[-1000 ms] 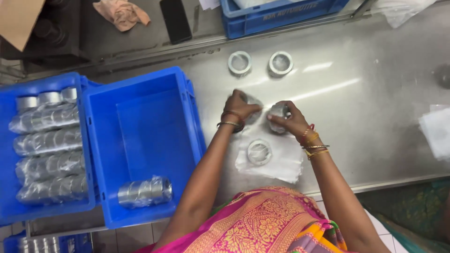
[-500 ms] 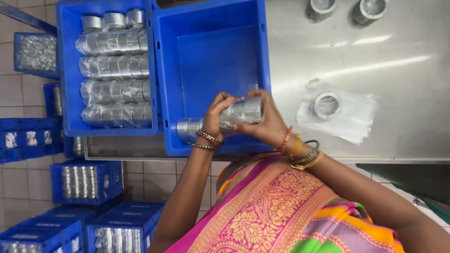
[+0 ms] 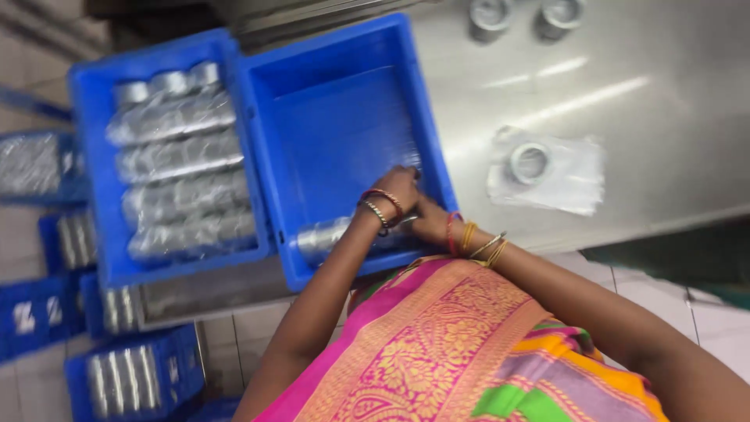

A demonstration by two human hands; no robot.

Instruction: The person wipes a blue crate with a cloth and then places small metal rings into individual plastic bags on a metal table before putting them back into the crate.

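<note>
Both hands have moved from the table into the blue crate (image 3: 344,117). The left hand (image 3: 397,190) and right hand (image 3: 428,221) now grasp the wrapped roll of metal rings (image 3: 328,237), which lies at the crate's near wall.

Single head-mounted view, looking steeply down from close above the person's arms; image tilted, covering open blue plastic crates (image 3: 344,133) at left and grey steel worktop (image 3: 664,101) at right.

left hand (image 3: 397,190) + right hand (image 3: 428,221) on wrapped metal stack (image 3: 328,237) | in blue crate (image 3: 344,133)
</note>
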